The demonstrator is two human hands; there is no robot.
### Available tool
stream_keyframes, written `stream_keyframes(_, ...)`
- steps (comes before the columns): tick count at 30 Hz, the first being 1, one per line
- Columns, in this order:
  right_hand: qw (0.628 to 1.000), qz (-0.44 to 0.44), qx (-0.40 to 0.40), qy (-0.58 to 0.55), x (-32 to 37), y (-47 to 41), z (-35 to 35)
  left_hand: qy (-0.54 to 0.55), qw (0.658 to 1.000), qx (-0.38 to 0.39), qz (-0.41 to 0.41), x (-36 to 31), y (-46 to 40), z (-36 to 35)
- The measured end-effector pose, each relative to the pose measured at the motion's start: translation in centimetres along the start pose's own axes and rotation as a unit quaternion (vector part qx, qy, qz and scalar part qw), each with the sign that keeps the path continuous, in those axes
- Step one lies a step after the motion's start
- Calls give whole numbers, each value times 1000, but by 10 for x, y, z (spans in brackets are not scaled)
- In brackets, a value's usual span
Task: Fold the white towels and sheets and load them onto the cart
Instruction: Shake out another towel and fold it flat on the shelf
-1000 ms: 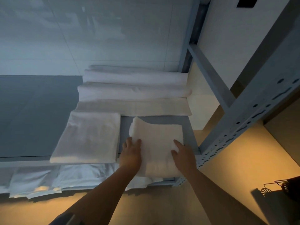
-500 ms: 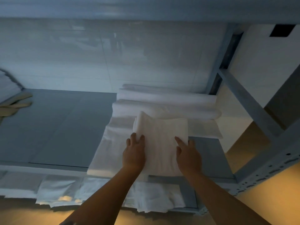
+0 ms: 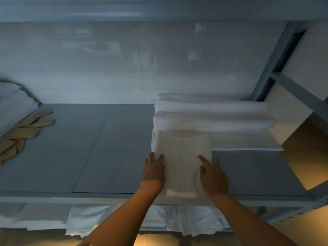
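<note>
Resting on grey shelf [image 3: 106, 148], folded towel [image 3: 182, 157], apparently under both hands, pale wall [image 3: 124, 59] behind

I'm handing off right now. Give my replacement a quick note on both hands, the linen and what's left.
Left hand: flat on the folded towel's left edge, fingers straight.
Right hand: flat on its right edge, no grip.
The towel lies on the shelf, its far end against the rolled linens at the back.
Done: this towel is folded and set down.
Left: square it up; white sheets on the lower shelf hang unevenly over its edge.
</note>
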State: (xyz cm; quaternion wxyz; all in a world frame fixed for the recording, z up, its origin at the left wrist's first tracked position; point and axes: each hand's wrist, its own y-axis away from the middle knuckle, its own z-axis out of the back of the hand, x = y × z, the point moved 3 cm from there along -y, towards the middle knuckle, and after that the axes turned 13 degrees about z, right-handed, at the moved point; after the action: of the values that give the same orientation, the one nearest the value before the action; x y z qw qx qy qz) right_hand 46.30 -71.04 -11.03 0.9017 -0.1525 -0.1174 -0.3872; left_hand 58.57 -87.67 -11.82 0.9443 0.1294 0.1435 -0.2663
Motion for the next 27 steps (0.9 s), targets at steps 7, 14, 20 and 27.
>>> stream_keyframes(7, 999, 19, -28, -23, -3, 2, -14, 21, 1000, 5, -13, 9, -8, -16)
stream_keyframes(14, 998, 4, 56, 25, -24, 2, -39, 24, 1000, 7, 10, 29, -6, -32)
stream_keyframes(20, 979, 199, 14, 34, 26, -18, -49, -34, 991, -48, -123, -14, -8, -39)
stream_keyframes(27, 968, 206, 124, 71, 20, -17, -91, -115, 986, -17, -116, -14, -14, -73)
